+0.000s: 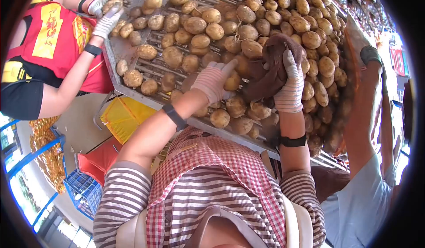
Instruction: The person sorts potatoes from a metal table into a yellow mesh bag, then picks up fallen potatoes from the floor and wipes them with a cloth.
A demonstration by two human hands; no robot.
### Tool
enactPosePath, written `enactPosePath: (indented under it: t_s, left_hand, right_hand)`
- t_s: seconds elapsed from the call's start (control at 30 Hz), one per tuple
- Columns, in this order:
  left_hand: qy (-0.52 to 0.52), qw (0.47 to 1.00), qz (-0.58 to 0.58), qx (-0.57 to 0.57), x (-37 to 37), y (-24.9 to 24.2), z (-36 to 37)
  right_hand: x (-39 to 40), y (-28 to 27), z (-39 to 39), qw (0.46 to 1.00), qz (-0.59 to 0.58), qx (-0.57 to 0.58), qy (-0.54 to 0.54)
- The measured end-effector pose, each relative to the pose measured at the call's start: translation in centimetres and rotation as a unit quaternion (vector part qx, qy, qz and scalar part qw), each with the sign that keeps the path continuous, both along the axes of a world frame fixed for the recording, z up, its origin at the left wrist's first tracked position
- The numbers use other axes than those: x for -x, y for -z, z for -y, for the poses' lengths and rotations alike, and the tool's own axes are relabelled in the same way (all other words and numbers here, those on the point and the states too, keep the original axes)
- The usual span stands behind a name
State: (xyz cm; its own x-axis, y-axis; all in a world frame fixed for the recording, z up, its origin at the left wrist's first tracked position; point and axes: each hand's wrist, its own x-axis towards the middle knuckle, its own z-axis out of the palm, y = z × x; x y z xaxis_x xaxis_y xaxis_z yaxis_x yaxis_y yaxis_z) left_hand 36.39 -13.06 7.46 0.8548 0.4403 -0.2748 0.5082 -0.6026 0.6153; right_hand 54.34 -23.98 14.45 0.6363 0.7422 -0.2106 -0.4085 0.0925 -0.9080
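My left hand [213, 83], in a striped work glove, has its fingers closed around a potato [233, 80] over the slatted table. A dark brown cloth [273, 71] is gripped in my right hand [289, 85], which wears a similar glove with its thumb side up. The cloth hangs in folds toward the left hand and covers some potatoes beneath it. Loose potatoes [195, 25] lie all around both hands, brown and dusty, several with thin roots on them.
The metal table rim [146, 101] runs close to my body. At the left, a co-worker in a red apron [57, 40] handles a potato with gloved hands. Another person's arm [363, 106] reaches in from the right. A yellow crate [126, 117] and blue crate [84, 192] stand below.
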Motion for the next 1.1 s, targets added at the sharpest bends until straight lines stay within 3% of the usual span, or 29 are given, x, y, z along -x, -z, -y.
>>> enactPosePath:
  t_s: [0.1,0.13,0.2,0.27,0.3,0.33,0.37,0.4,0.43,0.47,0.5,0.53,0.6,0.63,0.7,0.73,0.77,0.8,0.83,0.87,0.93,0.97,1.0,1.03,1.07,1.1]
  left_hand:
    - [-0.189,0.944,0.139,0.232,2.1,-1.8,0.2]
    - [-0.186,0.946,0.137,0.227,3.1,-1.8,0.3]
    - [-0.174,0.94,0.269,0.118,5.1,-1.8,0.6]
    - [-0.179,0.939,0.272,0.113,5.7,-3.0,0.7]
    - [-0.142,0.94,0.298,0.088,5.3,-4.3,0.9]
    - [-0.105,0.938,0.324,0.063,5.3,-5.3,1.1]
    - [-0.064,0.947,0.289,-0.122,6.0,-5.0,1.5]
    - [-0.063,0.946,0.292,-0.128,6.6,-4.4,1.6]
    - [-0.13,0.925,0.356,0.029,7.7,-4.0,1.5]
    - [-0.191,0.875,0.405,0.186,9.0,-3.7,1.4]
    - [-0.195,0.785,0.422,0.41,10.4,-5.9,1.8]
    - [-0.17,0.71,0.454,0.511,11.6,-7.3,1.5]
    - [-0.182,0.571,0.425,0.678,13.8,-8.3,0.4]
    - [-0.188,0.57,0.434,0.672,14.6,-8.2,0.3]
    - [-0.249,0.441,0.426,0.75,15.7,-7.6,0.1]
    - [-0.249,0.44,0.428,0.749,15.7,-7.8,0.3]
    - [-0.239,0.46,0.447,0.729,15.5,-8.1,0.6]
    - [-0.229,0.479,0.465,0.709,15.1,-8.2,0.8]
    - [-0.235,0.539,0.464,0.662,14.6,-6.6,0.7]
    - [-0.193,0.857,0.349,0.326,14.3,-4.2,-0.4]
    - [-0.211,0.613,0.468,0.601,14.5,-3.3,0.5]
    - [-0.289,0.554,0.449,0.639,15.1,-2.9,1.0]
    - [-0.369,0.487,0.422,0.67,15.6,-4.7,1.7]
    - [-0.334,0.515,0.429,0.663,16.2,-4.9,1.8]
    - [-0.334,0.515,0.431,0.662,16.7,-5.2,1.3]
    - [-0.328,0.517,0.43,0.664,17.0,-5.8,0.5]
  right_hand:
    - [-0.6,-0.1,2.1,0.996,-0.05,-0.063,0.038]
    - [-0.5,-1.0,2.7,0.995,-0.066,-0.051,0.055]
    - [0.5,-2.3,3.6,0.994,-0.057,-0.079,-0.05]
    - [2.8,-1.1,3.1,0.983,0.162,-0.044,-0.077]
    - [6.4,-1.6,1.8,0.987,0.125,-0.015,-0.098]
    - [8.3,0.1,1.0,0.946,0.287,-0.024,-0.146]
    - [9.8,1.8,-0.2,0.898,0.422,-0.047,-0.116]
    - [9.9,-0.4,-1.0,0.906,0.393,-0.009,-0.159]
    - [9.9,0.1,-2.2,0.965,0.219,-0.031,-0.138]
    - [10.1,0.7,-3.5,0.992,0.034,-0.051,-0.113]
    - [9.0,0.6,-3.8,0.986,0.042,-0.079,-0.141]
    - [7.9,-0.2,-4.0,0.977,0.052,-0.111,-0.176]
    - [8.2,-0.9,-3.2,0.984,-0.046,-0.114,-0.128]
    - [9.2,-1.8,-3.2,0.984,-0.036,-0.131,-0.112]
    - [11.3,-4.3,-2.4,0.986,-0.017,-0.124,-0.109]
    - [11.3,-4.7,-3.6,0.921,0.3,-0.2,-0.148]
    - [14.2,-4.9,-1.9,0.964,0.149,-0.12,-0.184]
    - [16.1,-4.4,-1.7,0.948,0.162,-0.121,-0.246]
    - [17.6,-4.0,-2.5,0.809,0.55,-0.107,-0.178]
    - [18.9,-1.1,-4.1,0.785,0.575,-0.19,-0.128]
    - [19.1,-0.9,-4.2,0.876,0.439,-0.113,-0.164]
    - [18.8,-1.2,-4.9,0.947,0.246,-0.112,-0.173]
    - [18.4,-1.7,-5.9,0.978,0.04,-0.105,-0.175]
    - [16.7,-1.6,-6.5,0.983,0.003,-0.049,-0.176]
    - [15.5,-0.5,-6.3,0.982,0.067,-0.072,-0.162]
    - [15.1,-0.9,-6.1,0.985,0.059,-0.085,-0.139]
